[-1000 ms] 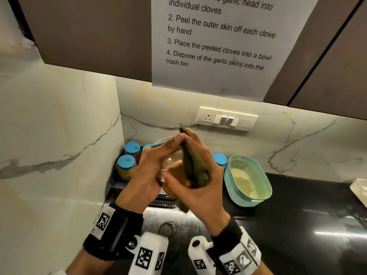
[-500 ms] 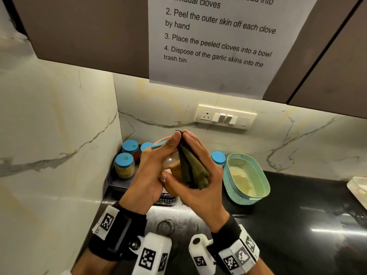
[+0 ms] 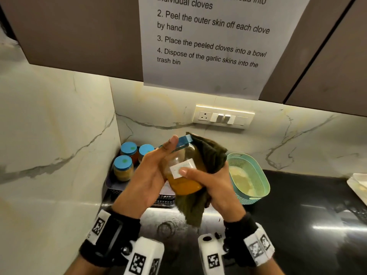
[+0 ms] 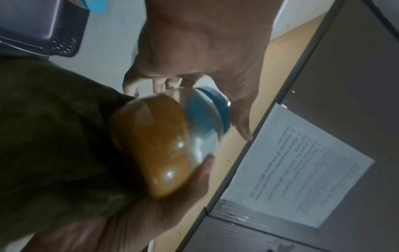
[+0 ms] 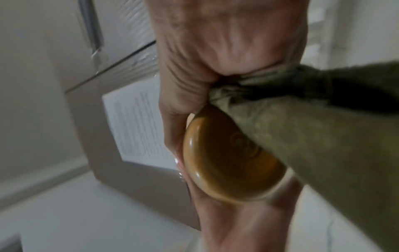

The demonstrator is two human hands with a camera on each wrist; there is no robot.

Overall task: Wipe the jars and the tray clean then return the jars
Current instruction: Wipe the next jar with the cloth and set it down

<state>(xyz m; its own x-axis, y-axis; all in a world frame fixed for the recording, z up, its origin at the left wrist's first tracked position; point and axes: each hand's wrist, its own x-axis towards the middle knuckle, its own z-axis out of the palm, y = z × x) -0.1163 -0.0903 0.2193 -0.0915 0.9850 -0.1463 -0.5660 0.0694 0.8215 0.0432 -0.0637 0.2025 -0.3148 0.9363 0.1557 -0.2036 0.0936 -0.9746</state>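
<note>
A glass jar (image 3: 184,179) with orange contents, a blue lid and a white label is held tilted above the counter. My left hand (image 3: 153,171) grips its left side, thumb up by the lid. My right hand (image 3: 216,185) holds a dark olive cloth (image 3: 210,155) wrapped round the jar's right and back, thumb on the label. In the left wrist view the jar (image 4: 155,146) lies against the cloth (image 4: 54,136). The right wrist view shows the jar's base (image 5: 226,162) half covered by cloth (image 5: 323,136). Three blue-lidded jars (image 3: 123,167) stand in the dark perforated tray (image 3: 111,185) in the corner.
A teal perforated basket (image 3: 252,181) stands right of my hands on the black counter (image 3: 297,205). A steel surface (image 3: 168,221) lies below them. Marble walls close the left and back; a switch plate (image 3: 224,117) and a taped paper sheet (image 3: 208,46) are above.
The cloth has slid from the jar's front round to its right and back, so the label now faces me. My right thumb has moved onto the label; the jar stays in both hands.
</note>
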